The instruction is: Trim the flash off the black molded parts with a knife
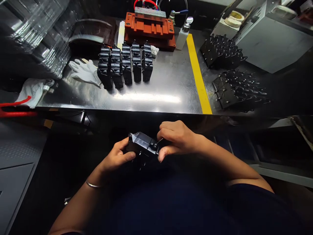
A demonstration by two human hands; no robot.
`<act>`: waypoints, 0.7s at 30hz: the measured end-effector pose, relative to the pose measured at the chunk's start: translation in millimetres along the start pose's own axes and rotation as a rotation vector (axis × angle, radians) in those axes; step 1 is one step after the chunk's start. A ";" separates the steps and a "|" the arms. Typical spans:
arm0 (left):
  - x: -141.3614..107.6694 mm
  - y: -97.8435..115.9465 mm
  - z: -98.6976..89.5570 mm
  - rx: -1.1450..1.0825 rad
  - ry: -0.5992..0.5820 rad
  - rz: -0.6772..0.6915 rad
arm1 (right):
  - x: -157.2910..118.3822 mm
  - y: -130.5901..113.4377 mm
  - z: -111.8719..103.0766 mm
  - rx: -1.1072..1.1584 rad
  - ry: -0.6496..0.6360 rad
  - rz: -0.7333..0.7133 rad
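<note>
In front of my body, below the bench edge, I hold a black moulded plastic part [143, 141] tilted down to the right. My left hand [119, 155] is closed around its left end, thumb along the near side. Thin pins or prongs stick out beneath it. At the part's right end is my right hand [174, 138], fingers curled and thumb below. A thin light-coloured sliver shows between those fingers and the part; most of whatever it belongs to is hidden in the hand.
On the metal bench [168, 81] stands a row of several similar black parts [126, 67], beside a white glove [84, 71]. An orange-red fixture [149, 29] and a white bottle [183, 34] are behind. Right of yellow tape [199, 75] sit more black parts [234, 91].
</note>
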State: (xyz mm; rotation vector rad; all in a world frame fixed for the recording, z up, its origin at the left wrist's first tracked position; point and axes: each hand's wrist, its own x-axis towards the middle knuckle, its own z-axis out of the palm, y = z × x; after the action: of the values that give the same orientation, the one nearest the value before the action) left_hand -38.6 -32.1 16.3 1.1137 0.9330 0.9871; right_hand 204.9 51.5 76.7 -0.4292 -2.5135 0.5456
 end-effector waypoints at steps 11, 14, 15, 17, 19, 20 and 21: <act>4.2 -22.5 0.3 -0.177 -0.077 -0.071 | 3.8 -0.6 8.8 -0.131 0.027 -0.090; 5.5 -25.2 3.4 -0.200 -0.058 -0.049 | 3.6 -0.5 11.3 -0.166 0.083 -0.054; 5.8 -25.8 5.0 -0.211 -0.051 -0.048 | 3.9 -0.5 11.9 -0.181 0.098 -0.058; 6.0 -26.8 8.4 -0.242 -0.031 -0.051 | 4.4 -0.7 12.8 -0.198 0.123 -0.064; 5.7 -27.3 10.9 -0.257 -0.018 -0.061 | 3.9 -0.3 13.1 -0.164 0.120 -0.047; 5.5 -27.1 11.5 -0.252 -0.018 -0.065 | 3.0 0.3 12.9 -0.123 0.101 -0.030; 5.3 -26.4 11.7 -0.241 -0.023 -0.068 | 1.8 1.2 12.4 -0.069 0.071 -0.008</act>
State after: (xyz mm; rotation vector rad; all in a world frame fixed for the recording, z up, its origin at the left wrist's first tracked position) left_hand -21.9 -34.2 -7.8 0.8836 0.8043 1.0007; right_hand 196.7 49.7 67.3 -0.4561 -2.4702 0.4340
